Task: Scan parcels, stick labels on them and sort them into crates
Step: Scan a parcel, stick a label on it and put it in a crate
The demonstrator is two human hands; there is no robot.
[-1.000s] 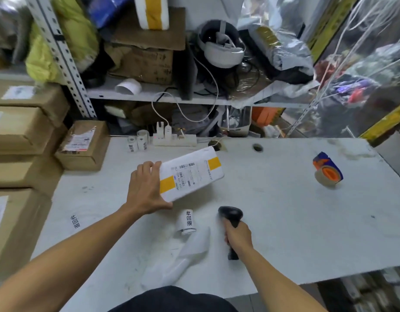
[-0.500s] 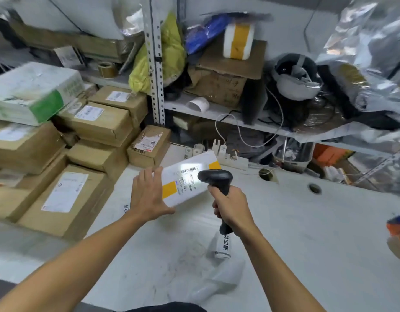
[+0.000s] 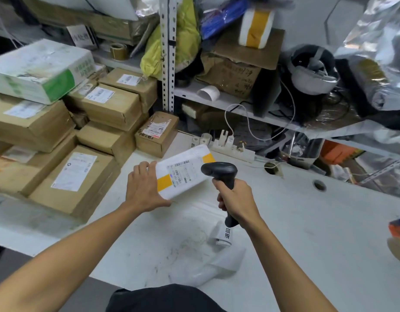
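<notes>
Head view: one parcel (image 3: 183, 174), one scanner (image 3: 221, 174).

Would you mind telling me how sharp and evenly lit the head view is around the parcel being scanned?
Head view: the white parcel and black scanner are fairly sharp, its barcode legible without glare; the green-and-white box at left and tape dispenser at the right edge are smeared by motion blur; wide-angle distortion tilts the shelf upright.

We're in a parcel packing/storage room: labelled cardboard boxes (image 3: 81, 176) stacked left of white worktop (image 3: 307, 221), cluttered metal shelf (image 3: 228, 104) behind, w/ label roll (image 3: 225, 235).
</notes>
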